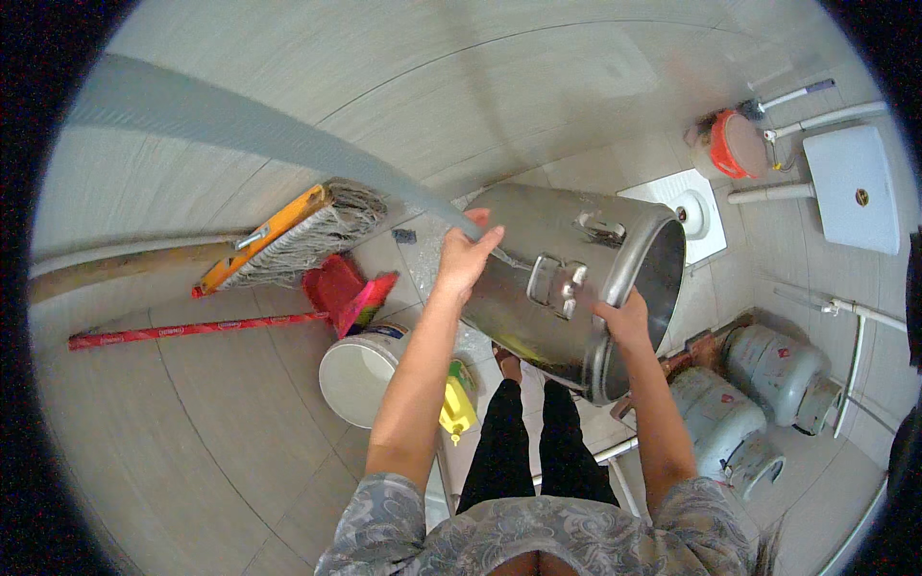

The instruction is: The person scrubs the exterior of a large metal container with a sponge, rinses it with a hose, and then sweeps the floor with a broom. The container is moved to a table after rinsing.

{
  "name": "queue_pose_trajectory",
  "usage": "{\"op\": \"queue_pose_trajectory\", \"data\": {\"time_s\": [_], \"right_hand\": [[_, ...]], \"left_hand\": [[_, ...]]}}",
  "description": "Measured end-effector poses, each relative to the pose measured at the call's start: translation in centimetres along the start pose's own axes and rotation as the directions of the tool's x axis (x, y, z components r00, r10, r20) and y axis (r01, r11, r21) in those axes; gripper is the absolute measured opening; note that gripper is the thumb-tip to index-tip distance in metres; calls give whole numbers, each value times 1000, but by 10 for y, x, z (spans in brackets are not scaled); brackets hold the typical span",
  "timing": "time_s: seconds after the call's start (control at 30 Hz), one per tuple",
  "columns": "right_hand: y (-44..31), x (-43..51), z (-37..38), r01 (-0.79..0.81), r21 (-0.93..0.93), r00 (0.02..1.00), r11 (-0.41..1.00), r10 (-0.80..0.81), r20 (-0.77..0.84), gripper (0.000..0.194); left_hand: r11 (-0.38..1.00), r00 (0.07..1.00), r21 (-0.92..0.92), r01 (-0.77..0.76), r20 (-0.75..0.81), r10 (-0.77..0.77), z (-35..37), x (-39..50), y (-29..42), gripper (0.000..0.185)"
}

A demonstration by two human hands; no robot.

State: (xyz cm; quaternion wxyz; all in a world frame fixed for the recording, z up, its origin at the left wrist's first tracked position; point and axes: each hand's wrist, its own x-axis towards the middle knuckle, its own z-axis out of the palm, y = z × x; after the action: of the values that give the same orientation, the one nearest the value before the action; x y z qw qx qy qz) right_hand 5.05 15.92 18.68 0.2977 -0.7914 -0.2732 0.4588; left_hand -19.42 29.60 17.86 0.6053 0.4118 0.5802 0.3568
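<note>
A large stainless steel stockpot [526, 223] is tipped on its side in front of me, its mouth facing right. At its rim, my right hand [625, 320] is closed on the edge. My left hand [464, 261] grips a grey hose [389, 180] that comes in from the upper left. From the hose's end a thin stream of water [511, 259] runs onto the pot's outer wall, near a side handle [551, 286]. A second metal fitting [599, 227] sits higher on the wall. What supports the pot from beneath is hidden.
To the left are a mop [310, 237], a red-handled broom [202, 330], a white bucket [356, 378] and a yellow bottle [457, 409]. To the right are a squat toilet [709, 216], a lidded red bin [738, 144], a cistern [853, 191] and two gas cylinders [720, 414].
</note>
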Motion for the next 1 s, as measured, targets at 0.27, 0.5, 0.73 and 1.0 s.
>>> {"op": "queue_pose_trajectory", "data": {"time_s": [0.27,0.5,0.73,1.0], "right_hand": [[39,1,-66,86,-127,996,988,-85,13,46],[59,9,-69,130,-52,986,990,-135,-103,62],[66,8,-70,150,-113,975,982,-166,-149,63],[61,1,-65,168,8,978,986,-166,-127,54]], "left_hand": [[997,994,63,40,-106,-33,-114,-45,-20,46],[961,953,102,255,-195,-232,-137,-56,-94,17],[648,863,-636,419,58,-501,-47,-5,-182,29],[710,856,-568,416,-20,-517,22,81,-195,12]]}}
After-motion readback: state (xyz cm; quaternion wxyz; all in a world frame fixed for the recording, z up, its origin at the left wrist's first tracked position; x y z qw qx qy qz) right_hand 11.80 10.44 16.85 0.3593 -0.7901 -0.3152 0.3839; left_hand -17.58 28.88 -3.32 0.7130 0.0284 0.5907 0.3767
